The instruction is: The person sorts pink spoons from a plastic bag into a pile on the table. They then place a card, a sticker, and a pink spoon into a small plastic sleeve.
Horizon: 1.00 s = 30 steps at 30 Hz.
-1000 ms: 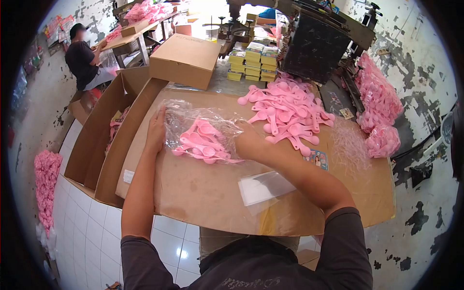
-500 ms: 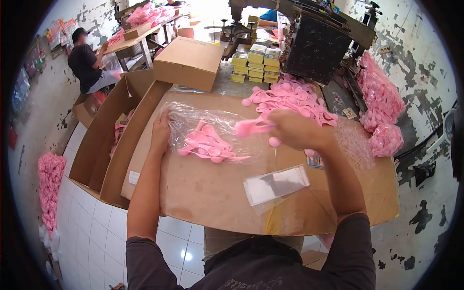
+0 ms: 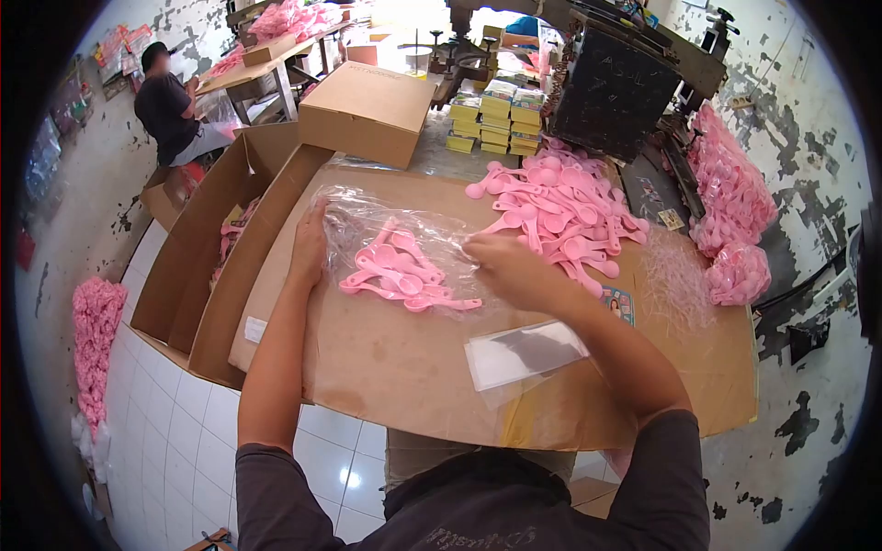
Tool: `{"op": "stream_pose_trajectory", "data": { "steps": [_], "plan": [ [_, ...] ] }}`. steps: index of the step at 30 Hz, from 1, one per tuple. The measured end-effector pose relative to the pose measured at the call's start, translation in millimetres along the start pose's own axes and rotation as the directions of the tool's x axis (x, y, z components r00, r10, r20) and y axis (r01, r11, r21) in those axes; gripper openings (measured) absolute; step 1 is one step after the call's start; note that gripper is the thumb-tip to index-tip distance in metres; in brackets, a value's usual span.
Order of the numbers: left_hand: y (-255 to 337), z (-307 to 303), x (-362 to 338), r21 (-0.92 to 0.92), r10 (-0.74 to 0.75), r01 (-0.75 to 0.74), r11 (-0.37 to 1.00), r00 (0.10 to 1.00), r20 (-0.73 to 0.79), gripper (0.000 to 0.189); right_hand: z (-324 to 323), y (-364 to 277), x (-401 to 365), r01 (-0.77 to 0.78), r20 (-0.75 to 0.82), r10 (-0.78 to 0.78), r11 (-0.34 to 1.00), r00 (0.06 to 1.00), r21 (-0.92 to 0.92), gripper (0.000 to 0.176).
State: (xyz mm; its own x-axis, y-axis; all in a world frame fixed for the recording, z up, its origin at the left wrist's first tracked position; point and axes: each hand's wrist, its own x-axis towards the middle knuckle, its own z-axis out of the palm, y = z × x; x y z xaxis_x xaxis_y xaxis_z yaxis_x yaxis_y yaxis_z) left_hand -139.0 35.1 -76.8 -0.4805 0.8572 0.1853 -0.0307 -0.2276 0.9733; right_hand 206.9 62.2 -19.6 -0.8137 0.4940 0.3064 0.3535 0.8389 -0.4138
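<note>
A clear plastic bag (image 3: 354, 216) lies spread on the cardboard-covered table, with several pink measuring spoons (image 3: 400, 273) showing in and under its film. My left hand (image 3: 310, 241) grips the bag's left edge, fingers closed on the crumpled plastic. At the opposite side, my right hand (image 3: 514, 273) pinches the bag's right edge, its fingers bent together. Just beyond the right hand spreads a loose pile of pink spoons (image 3: 556, 204). Flat clear plastic sleeves (image 3: 524, 360) rest below the right forearm.
An open cardboard carton (image 3: 197, 266) stands left of the table, beside a closed box (image 3: 367, 106). Stacks of yellow-edged cards (image 3: 496, 115) sit behind, near a black machine (image 3: 611, 87). Bagged pink spoons (image 3: 730, 193) are at right. Another person (image 3: 168, 110) sits far left.
My right hand has let go of the pink spoons it held and moved slightly left and down onto the bag's edge. My left hand stays on the bag.
</note>
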Motion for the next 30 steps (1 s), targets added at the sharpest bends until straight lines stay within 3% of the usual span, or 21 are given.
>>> {"op": "stream_pose_trajectory", "data": {
  "steps": [3, 6, 9, 11, 13, 15, 17, 19, 21, 23, 24, 27, 28, 29, 30],
  "plan": [
    [-4, -7, 1, -0.021, -0.02, 0.022, 1.0, 0.997, 0.07, 0.057, 33, -11, 24, -0.122, 0.029, 0.127, 0.982, 0.991, -0.145, 0.025],
    [-5, -12, 1, -0.063, -0.047, 0.054, 0.997, 0.993, 0.11, 0.061, 65, 8, 45, -0.054, -0.102, 0.036, 0.983, 0.994, -0.177, 0.026],
    [-9, -14, 7, -0.07, -0.056, 0.065, 0.995, 0.99, 0.126, 0.06, 70, 21, 51, -0.058, 0.023, 0.065, 0.972, 0.998, -0.228, 0.025],
    [-13, -16, 10, -0.044, -0.057, 0.064, 0.997, 0.988, 0.142, 0.059, 67, 35, 47, 0.075, 0.143, -0.03, 0.944, 0.989, -0.321, 0.028],
    [-12, -16, 10, -0.01, -0.053, 0.055, 0.998, 0.987, 0.149, 0.059, 46, 36, 44, 0.007, 0.282, 0.087, 0.949, 0.955, -0.315, 0.031],
    [-14, -13, 10, -0.008, -0.022, 0.023, 1.0, 0.994, 0.104, 0.06, -7, -1, 42, -0.284, 0.439, 0.37, 0.925, 0.819, -0.251, 0.032],
    [-14, -12, 8, -0.002, -0.012, 0.012, 1.0, 0.997, 0.076, 0.06, -51, -9, 17, -0.274, 0.277, 0.3, 0.953, 0.913, -0.127, 0.032],
    [-8, -10, 6, 0.009, -0.018, 0.018, 1.0, 0.997, 0.074, 0.06, -99, -2, 2, -0.394, 0.298, 0.428, 0.903, 0.853, -0.172, 0.034],
    [-9, -9, 6, 0.03, -0.019, 0.017, 0.999, 0.998, 0.063, 0.06, -120, 33, -18, -0.43, 0.08, 0.485, 0.83, 0.871, -0.355, 0.034],
    [-14, -12, 10, 0.037, -0.016, 0.014, 0.999, 0.998, 0.055, 0.06, -111, 79, -34, -0.36, -0.266, 0.251, 0.761, 0.931, -0.54, 0.032],
    [-22, -16, 15, 0.035, -0.013, 0.012, 0.999, 0.999, 0.051, 0.061, -107, 91, -36, -0.346, -0.404, 0.089, 0.701, 0.91, -0.624, 0.032],
    [-18, -15, 12, -0.009, -0.026, 0.027, 1.0, 0.996, 0.088, 0.057, -80, 46, -18, -0.137, -0.392, -0.002, 0.934, 0.92, -0.329, 0.031],
    [-11, -12, 8, -0.028, -0.033, 0.037, 0.999, 0.993, 0.11, 0.056, -67, 31, -12, -0.156, -0.164, 0.138, 0.982, 0.977, -0.103, 0.03],
    [-4, -7, 3, -0.028, -0.032, 0.035, 0.999, 0.995, 0.091, 0.056, -52, 16, -5, -0.224, 0.098, 0.214, 0.968, 0.972, 0.117, 0.029],
    [4, -2, -4, -0.026, -0.032, 0.034, 0.999, 0.997, 0.073, 0.055, -32, 0, 3, -0.248, 0.144, 0.234, 0.965, 0.961, 0.088, 0.03]
  ]
}}
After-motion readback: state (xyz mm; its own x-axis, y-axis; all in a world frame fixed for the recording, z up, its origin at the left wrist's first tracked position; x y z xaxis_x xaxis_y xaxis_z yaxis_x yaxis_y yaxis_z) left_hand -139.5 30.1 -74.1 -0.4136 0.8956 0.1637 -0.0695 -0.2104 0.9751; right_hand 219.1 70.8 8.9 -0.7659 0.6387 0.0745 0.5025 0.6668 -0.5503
